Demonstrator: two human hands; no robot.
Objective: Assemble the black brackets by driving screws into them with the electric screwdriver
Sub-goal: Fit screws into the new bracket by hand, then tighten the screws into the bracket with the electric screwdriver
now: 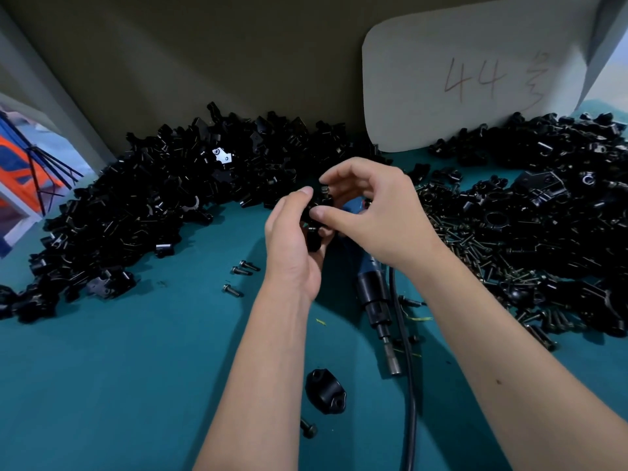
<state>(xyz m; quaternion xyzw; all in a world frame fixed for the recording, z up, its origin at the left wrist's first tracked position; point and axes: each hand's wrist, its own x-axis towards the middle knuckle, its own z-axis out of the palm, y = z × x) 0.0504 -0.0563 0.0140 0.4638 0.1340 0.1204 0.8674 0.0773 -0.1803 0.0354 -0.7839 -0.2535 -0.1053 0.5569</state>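
Counter [136, 368]: covered in teal, backed by a grey wall with a pale card [469, 79] marked "44".
Bracket piles [153, 198]: heaped left and right — loose screws [455, 232] are spread by the right heap.
Electric screwdriver [373, 294]: laid flat beneath the hands, cable trailing.
Left hand [292, 246]: curled round a black bracket [314, 215].
Right hand [370, 212]: pinching the same bracket — thumb and fingertips closed.
Single bracket [325, 390]: lying near the front edge, a bolt [308, 429] just beside.
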